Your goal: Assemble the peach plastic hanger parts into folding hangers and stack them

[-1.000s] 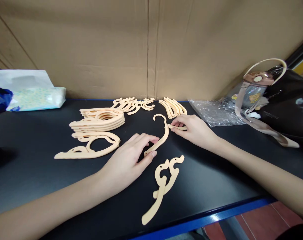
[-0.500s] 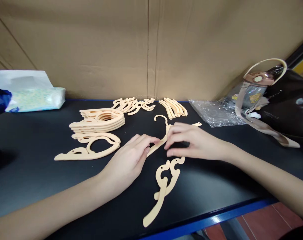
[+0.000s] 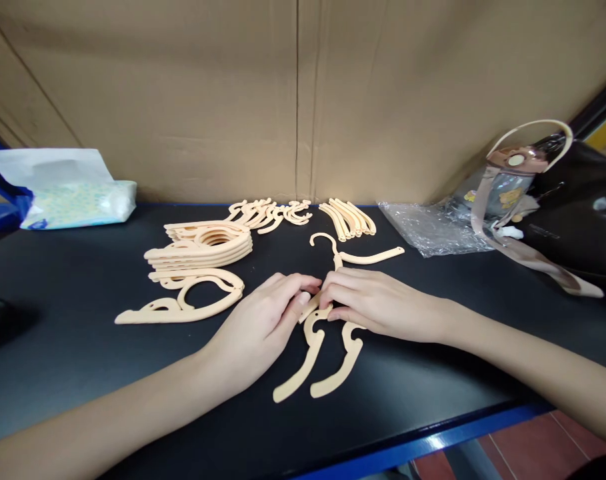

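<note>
Left hand [image 3: 260, 323] has its fingers pinched on the hooked hanger's [image 3: 338, 262] lower end — right hand [image 3: 383, 300] fingers, barely parted, grip a loose curved piece [image 3: 305, 367] by its top, mid-tabletop [image 3: 403, 373], right beside it.

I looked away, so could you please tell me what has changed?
The right hand let go of the right bar, came nearer the wearer and took hold of one notched piece, shifting it forward off its twin. The left hand still holds the left bar; the stacked hangers haven't moved.
</note>
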Tool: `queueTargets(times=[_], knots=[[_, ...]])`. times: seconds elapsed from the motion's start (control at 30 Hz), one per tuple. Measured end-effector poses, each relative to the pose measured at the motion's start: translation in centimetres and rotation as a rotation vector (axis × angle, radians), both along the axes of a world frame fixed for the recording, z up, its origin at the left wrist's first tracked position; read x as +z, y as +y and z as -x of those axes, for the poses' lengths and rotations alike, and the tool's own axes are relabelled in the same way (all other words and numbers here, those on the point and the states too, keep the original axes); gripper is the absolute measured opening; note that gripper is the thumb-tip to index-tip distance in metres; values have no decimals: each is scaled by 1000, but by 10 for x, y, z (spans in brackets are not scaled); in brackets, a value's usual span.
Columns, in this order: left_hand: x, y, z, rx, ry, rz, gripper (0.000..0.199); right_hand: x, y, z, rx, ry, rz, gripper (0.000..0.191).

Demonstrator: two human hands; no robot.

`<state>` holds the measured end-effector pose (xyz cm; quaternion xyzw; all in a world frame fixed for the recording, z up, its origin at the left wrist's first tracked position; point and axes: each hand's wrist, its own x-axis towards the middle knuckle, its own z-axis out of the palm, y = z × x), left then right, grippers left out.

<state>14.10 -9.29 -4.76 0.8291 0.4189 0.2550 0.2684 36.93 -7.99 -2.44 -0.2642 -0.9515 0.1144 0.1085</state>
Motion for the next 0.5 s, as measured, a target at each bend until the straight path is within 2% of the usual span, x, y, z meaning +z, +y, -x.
queueTargets(times=[0.13, 0.23, 0.3, 0.4, 0.5], knots=[[4, -2, -1, -23, -11, -3, 29, -10, 2, 3, -17, 4, -192, 22], [5, -2, -1, -33, -27, -16, 29, -15, 5, 4, -31, 43, -266, 28], [5, -3, -1, -24, -30, -33, 30, -16, 6, 4, -51, 97, -222, 27], [6, -6, -2, -4, -1, -114, 25, -14, 3, 4, -110, 207, -35, 23], [8, -10, -3, -11, 148, -450, 25, -10, -4, 7, -183, 311, 103, 22]])
